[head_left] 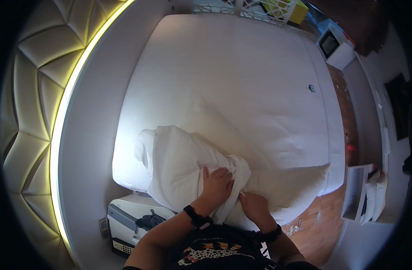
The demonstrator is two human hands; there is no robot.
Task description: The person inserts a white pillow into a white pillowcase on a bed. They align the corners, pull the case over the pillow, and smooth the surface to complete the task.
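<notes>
You are holding a loose, wrinkled white pillowcase (176, 157), which is bunching into folds at its right end and spreading out toward your left. A plump white pillow (293, 188) is lying along the bed's (228, 67) near edge, one corner pointing right, its left end hiding behind those folds.
</notes>
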